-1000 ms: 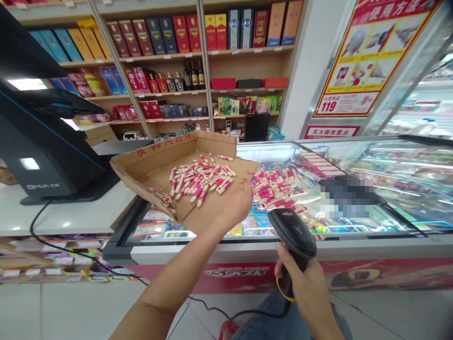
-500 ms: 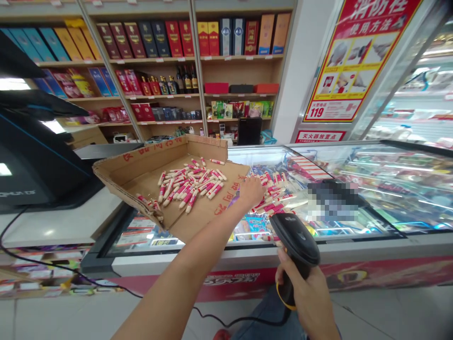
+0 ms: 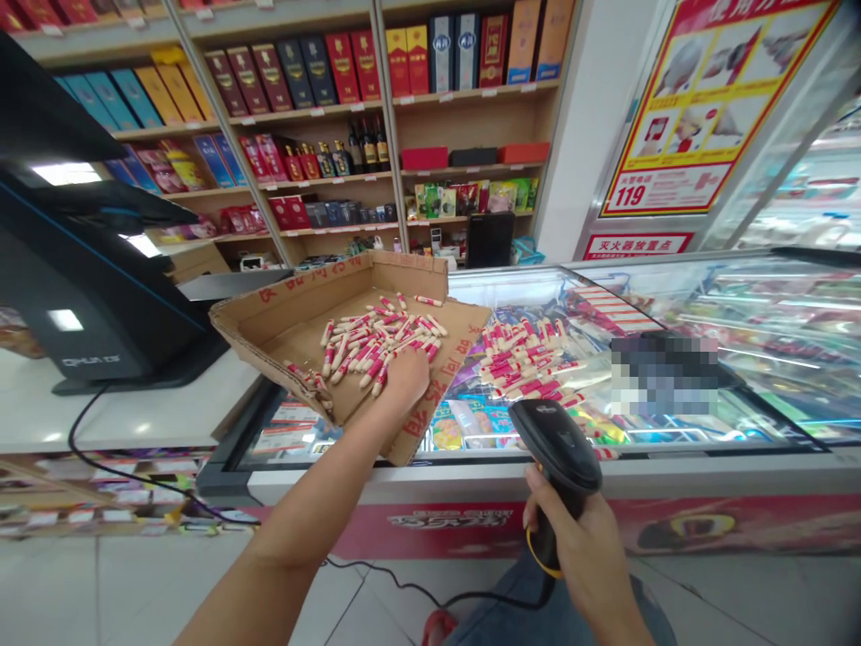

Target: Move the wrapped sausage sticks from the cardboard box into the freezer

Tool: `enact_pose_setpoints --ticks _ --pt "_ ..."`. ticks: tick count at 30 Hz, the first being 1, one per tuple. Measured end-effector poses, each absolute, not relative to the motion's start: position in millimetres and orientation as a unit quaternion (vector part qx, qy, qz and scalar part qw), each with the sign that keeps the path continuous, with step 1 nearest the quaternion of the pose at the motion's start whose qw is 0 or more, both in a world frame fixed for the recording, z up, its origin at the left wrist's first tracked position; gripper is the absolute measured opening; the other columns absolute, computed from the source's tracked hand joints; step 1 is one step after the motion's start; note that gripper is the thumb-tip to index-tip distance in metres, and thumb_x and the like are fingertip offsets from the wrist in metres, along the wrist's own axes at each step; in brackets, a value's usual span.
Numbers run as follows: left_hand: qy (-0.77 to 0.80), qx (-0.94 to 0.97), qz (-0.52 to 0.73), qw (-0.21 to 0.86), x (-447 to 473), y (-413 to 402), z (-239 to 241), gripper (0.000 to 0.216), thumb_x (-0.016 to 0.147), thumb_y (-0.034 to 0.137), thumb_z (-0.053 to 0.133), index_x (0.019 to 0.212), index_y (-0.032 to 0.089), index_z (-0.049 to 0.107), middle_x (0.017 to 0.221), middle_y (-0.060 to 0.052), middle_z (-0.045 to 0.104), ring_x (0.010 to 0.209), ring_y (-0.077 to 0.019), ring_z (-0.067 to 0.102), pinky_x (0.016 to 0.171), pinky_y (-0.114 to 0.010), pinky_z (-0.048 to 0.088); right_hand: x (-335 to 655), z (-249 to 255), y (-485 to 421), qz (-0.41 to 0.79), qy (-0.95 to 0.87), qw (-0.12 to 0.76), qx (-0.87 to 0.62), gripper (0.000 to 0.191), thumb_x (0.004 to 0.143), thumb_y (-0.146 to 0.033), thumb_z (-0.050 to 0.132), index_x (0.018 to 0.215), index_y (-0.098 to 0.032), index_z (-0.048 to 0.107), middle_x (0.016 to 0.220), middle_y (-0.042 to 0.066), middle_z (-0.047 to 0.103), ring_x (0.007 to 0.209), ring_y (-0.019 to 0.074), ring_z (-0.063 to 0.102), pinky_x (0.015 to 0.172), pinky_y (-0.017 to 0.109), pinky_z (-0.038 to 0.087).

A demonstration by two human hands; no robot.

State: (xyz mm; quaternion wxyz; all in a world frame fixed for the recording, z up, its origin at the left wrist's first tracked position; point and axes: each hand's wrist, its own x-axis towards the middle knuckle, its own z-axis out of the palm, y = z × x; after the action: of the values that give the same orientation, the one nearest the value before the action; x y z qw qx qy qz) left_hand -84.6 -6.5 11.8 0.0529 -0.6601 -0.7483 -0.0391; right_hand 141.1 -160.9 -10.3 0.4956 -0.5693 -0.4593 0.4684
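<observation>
My left hand reaches into an open cardboard tray lying on the glass lid of a chest freezer. Its fingers curl down onto the near edge of a heap of small red-and-cream sticks; whether they grip one is hidden. A second heap of the same sticks lies on the glass to the right of the tray. My right hand is wrapped round the handle of a black barcode scanner, held low in front of the freezer with its head pointing towards the sticks.
A black till screen stands on the white counter at the left, its cable hanging to the floor. Shelves of boxed goods and bottles fill the back wall. A red and yellow poster hangs at the right.
My left hand has moved from the loose pile on the glass, right of the tray, back left into the tray and onto the sticks there. The scanner hand has hardly moved.
</observation>
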Motion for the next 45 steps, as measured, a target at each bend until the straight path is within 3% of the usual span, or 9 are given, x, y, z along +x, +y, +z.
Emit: enact_pose_setpoints --ticks 5,9,12,17,21,28,36,41,45 --pt "-0.747 -0.661 -0.067 0.022 -86 -6 9 0.032 0.094 0.013 0.031 0.111 0.004 0.057 0.111 -0.024 0.063 0.107 -0.0288 0.062 0.085 -0.036 0.049 137 -10 -165 0.471 -0.460 0.506 -0.557 0.039 0.074 -0.056 0.070 0.070 -0.018 0.062 0.042 -0.002 0.056 0.042 0.0161 0.054 0.043 0.025 0.044" --pt "-0.726 -0.678 -0.117 -0.001 -89 1 21 0.025 0.095 0.017 0.034 0.108 0.008 0.054 0.099 -0.017 0.066 0.090 -0.0235 0.064 0.077 -0.032 0.048 137 -13 -166 0.476 -0.453 0.509 -0.556 0.038 0.075 -0.055 0.070 0.075 -0.018 0.062 0.043 -0.002 0.057 0.042 0.0159 0.053 0.044 0.025 0.044" --pt "-0.663 -0.708 -0.232 -0.073 -81 9 31 0.020 0.094 0.025 0.040 0.104 0.012 0.051 0.089 -0.011 0.065 0.077 -0.0191 0.061 0.070 -0.029 0.046 137 -14 -166 0.476 -0.449 0.515 -0.554 0.040 0.075 -0.056 0.070 0.076 -0.017 0.062 0.044 -0.002 0.057 0.042 0.0155 0.053 0.044 0.025 0.043" --pt "-0.503 -0.769 -0.344 -0.196 -51 12 38 0.019 0.093 0.027 0.042 0.100 0.014 0.053 0.088 -0.005 0.060 0.078 -0.0152 0.055 0.074 -0.027 0.045 139 -10 -163 0.448 -0.463 0.534 -0.547 0.039 0.077 -0.054 0.069 0.067 -0.018 0.061 0.043 -0.002 0.057 0.043 0.0150 0.054 0.046 0.025 0.044" --pt "-0.453 -0.780 -0.342 -0.264 -36 0 29 0.030 0.096 0.034 0.036 0.095 0.013 0.057 0.087 -0.005 0.059 0.082 -0.0169 0.053 0.079 -0.030 0.046 142 -9 -164 0.430 -0.458 0.541 -0.559 0.037 0.076 -0.053 0.070 0.070 -0.017 0.063 0.043 -0.002 0.057 0.042 0.0155 0.055 0.045 0.025 0.044" --pt "-0.427 -0.738 -0.328 -0.407 -38 -13 13 0.044 0.094 0.042 0.040 0.120 0.012 0.058 0.077 -0.004 0.056 0.078 -0.0164 0.051 0.072 -0.027 0.045 142 -12 -163 0.423 -0.459 0.524 -0.579 0.039 0.078 -0.053 0.068 0.059 -0.019 0.061 0.045 -0.002 0.056 0.043 0.0154 0.055 0.046 0.026 0.045" --pt "-0.397 -0.764 -0.305 -0.407 -35 -14 19 0.037 0.090 0.044 0.046 0.081 0.012 0.063 0.069 0.002 0.050 0.067 -0.0109 0.043 0.064 -0.021 0.039 139 -18 -162 0.430 -0.453 0.512 -0.589 0.036 0.078 -0.052 0.068 0.066 -0.018 0.063 0.048 -0.001 0.058 0.047 0.0159 0.056 0.048 0.026 0.045" --pt "-0.403 -0.761 -0.299 -0.412 -32 -13 11 0.039 0.090 0.045 0.046 0.080 0.012 0.064 0.063 0.003 0.048 0.063 -0.0102 0.040 0.058 -0.020 0.035 133 -23 -161 0.414 -0.449 0.521 -0.596 0.034 0.078 -0.051 0.068 0.073 -0.017 0.066 0.050 -0.001 0.058 0.048 0.0160 0.054 0.049 0.027 0.045" --pt "-0.406 -0.753 -0.303 -0.420 -31 -13 7 0.040 0.090 0.046 0.046 0.087 0.012 0.067 0.068 0.001 0.055 0.067 -0.0116 0.045 0.062 -0.021 0.038 129 -22 -158 0.405 -0.454 0.523 -0.597 0.035 0.080 -0.051 0.066 0.071 -0.017 0.065 0.051 -0.001 0.057 0.049 0.0162 0.054 0.050 0.027 0.046"
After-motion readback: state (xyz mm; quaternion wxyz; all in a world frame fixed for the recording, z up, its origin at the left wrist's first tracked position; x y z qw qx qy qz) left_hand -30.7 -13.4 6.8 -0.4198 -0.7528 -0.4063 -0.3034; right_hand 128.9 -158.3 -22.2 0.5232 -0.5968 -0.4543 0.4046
